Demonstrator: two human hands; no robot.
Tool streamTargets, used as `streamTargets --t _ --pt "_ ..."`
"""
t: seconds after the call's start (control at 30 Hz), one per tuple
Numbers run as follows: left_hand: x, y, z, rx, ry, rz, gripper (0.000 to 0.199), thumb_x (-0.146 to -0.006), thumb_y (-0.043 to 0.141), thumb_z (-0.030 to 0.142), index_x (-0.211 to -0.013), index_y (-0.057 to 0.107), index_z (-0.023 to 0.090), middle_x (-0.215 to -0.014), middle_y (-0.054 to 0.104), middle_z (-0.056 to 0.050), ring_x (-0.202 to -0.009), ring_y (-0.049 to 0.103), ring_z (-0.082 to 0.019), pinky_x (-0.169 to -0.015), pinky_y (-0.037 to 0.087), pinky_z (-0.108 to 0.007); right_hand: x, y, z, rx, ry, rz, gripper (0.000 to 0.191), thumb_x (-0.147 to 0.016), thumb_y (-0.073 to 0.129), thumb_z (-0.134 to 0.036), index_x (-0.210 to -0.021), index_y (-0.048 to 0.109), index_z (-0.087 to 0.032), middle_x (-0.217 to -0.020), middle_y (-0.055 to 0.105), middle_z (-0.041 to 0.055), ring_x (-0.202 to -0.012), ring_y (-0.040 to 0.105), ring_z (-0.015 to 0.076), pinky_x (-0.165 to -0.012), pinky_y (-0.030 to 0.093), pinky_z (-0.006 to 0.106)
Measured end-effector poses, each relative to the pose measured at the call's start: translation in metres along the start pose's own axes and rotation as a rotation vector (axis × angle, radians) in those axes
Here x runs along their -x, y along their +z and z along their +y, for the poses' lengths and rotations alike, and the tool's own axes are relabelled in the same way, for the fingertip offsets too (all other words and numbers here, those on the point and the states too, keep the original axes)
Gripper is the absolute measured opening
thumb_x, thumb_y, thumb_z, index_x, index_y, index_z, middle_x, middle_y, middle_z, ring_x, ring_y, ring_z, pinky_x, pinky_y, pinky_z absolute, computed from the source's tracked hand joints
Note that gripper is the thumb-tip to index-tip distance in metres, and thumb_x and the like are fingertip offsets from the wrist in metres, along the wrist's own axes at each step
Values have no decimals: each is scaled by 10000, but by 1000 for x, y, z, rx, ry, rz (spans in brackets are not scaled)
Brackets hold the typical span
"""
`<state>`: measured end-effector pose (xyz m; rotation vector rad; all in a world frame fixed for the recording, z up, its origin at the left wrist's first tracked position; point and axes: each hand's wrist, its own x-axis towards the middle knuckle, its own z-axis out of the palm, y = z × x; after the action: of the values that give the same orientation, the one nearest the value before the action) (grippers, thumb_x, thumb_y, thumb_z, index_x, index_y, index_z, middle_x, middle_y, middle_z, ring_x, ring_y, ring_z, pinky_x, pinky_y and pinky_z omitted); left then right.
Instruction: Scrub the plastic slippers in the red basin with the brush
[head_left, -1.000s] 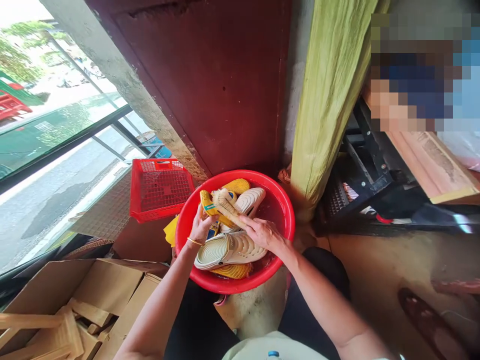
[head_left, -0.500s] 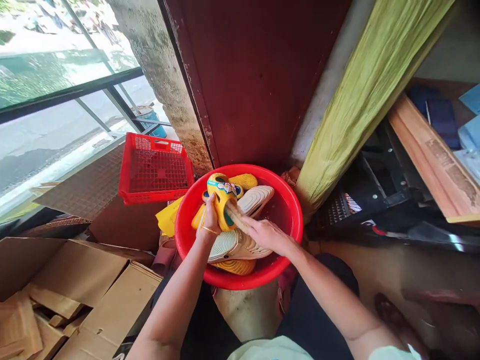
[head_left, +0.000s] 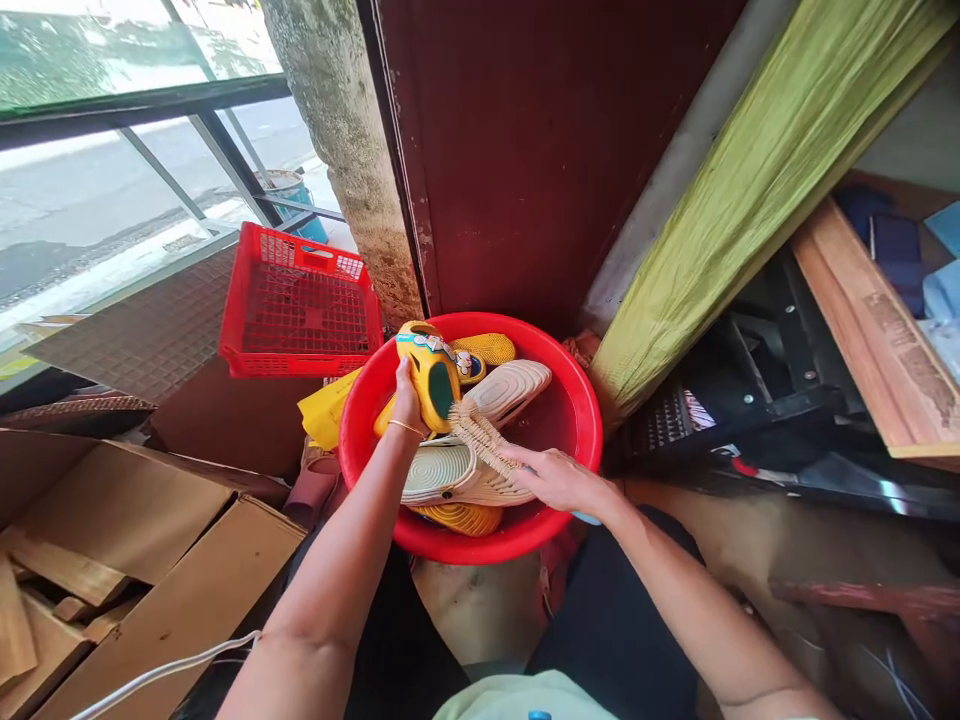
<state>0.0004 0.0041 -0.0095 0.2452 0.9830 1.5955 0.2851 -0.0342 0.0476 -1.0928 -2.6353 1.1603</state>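
My left hand point(head_left: 406, 402) grips a yellow clog point(head_left: 433, 385) with a green inside, tilted so its opening faces my right. In my right hand point(head_left: 556, 480) is a scrub brush point(head_left: 484, 440) with pale bristles, its tip beside the clog's opening. Both are above a red basin point(head_left: 589, 440) with water in it. Inside the basin lie a cream clog point(head_left: 514, 388), a second cream clog point(head_left: 442, 470) with a ridged sole, and a yellow clog point(head_left: 459, 517) partly under it. Another yellow clog point(head_left: 491, 348) is at the back.
A red plastic crate point(head_left: 304, 315) stands left of the basin, with a yellow item point(head_left: 322, 415) nearer to it. An open cardboard box point(head_left: 202, 560) with wood pieces is at lower left. A green curtain point(head_left: 675, 280) hangs at right, before a wooden shelf point(head_left: 877, 310).
The brush has come out of the yellow clog and is now at its edge, my right hand lower and further right. The clog is turned more to the right. The view has shifted slightly.
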Motion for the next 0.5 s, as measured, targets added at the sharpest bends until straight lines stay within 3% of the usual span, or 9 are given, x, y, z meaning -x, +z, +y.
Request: streamTargets --t 0.1,0.2,0.27,0.33,0.4,0.5 --pt "5 -2 2 24 -63 -35 757 -936 363 772 -1215 679 143 -1034 764 -154 -1137 697 -384 -892 606 -520 -5 -7 23 -124 65 87 501 -987 555 -323 -1486 607 -318 -1153 803 29 -982 761 243 -914 584 363" --pt "11 1 1 7 -113 -186 789 -894 421 782 -1298 659 147 -1116 748 -194 -1156 689 -409 -901 594 -588 -13 -9 47 -236 215 222 547 -1043 466 -397 -1573 496 -264 -850 787 19 -596 696 182 -658 583 314" --pt "14 5 -1 6 -136 -228 769 -898 446 744 -1330 647 140 -1145 742 -203 -1163 688 -414 -913 589 -601 -16 -7 59 -153 268 274 548 -1051 450 -382 -1586 471 -266 -882 791 35 -625 712 190 -666 571 306" --pt "18 10 -4 30 -147 -193 734 -926 428 701 -1343 641 136 -1144 746 -199 -1160 693 -409 -923 589 -605 -17 -2 65 39 258 276 532 -1037 470 -325 -1568 495 -294 -1017 807 65 -834 765 239 -779 570 331" --pt "21 15 -7 64 -155 -137 703 -956 398 669 -1349 639 139 -1129 755 -188 -1142 703 -399 -925 592 -606 -19 3 66 219 254 219 553 -1024 475 -279 -1576 481 -314 -1103 804 88 -989 764 282 -864 558 373" --pt "25 19 -9 117 -186 -106 681 -985 369 643 -1354 633 135 -1120 761 -184 -1102 721 -384 -913 599 -600 -25 9 58 395 330 83 616 -1020 460 -250 -1630 387 -300 -1115 797 141 -1040 760 320 -899 549 425"
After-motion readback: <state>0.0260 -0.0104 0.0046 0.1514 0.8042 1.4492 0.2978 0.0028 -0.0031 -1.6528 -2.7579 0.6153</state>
